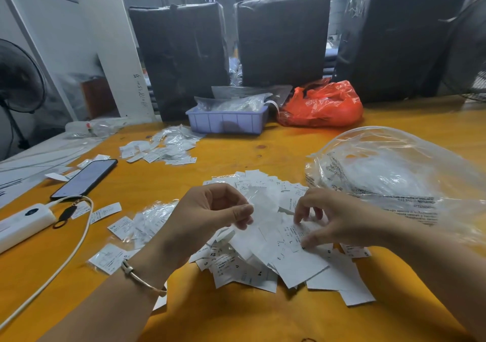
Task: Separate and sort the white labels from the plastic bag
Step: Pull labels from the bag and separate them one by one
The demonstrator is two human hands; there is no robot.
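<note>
The left hand (210, 210) is pinching a blurred white label (263, 204) between thumb and fingertips, lifted just above the loose heap of white labels (276, 257) lying near the middle of the worktop (236, 315), toward its near edge. The right hand (331, 220) is curling its fingers down onto the heap, thumb and forefinger closing on a label marked L (292, 236). The big clear plastic bag (389, 173) is sitting just beside the heap toward the right edge, touching the right forearm. The labels are thin and overlapping, so two could be coming up stuck together and landing in the wrong size group. The forearm could be dragging the bag across the heap and scattering it. Sorted piles are lying close by: one in small clear sleeves (147, 223) toward the left edge, another (160, 149) toward the far edge by the blue tray (226, 123); any sweep could be mixing them, or pushing labels under the phone (84, 178).
</note>
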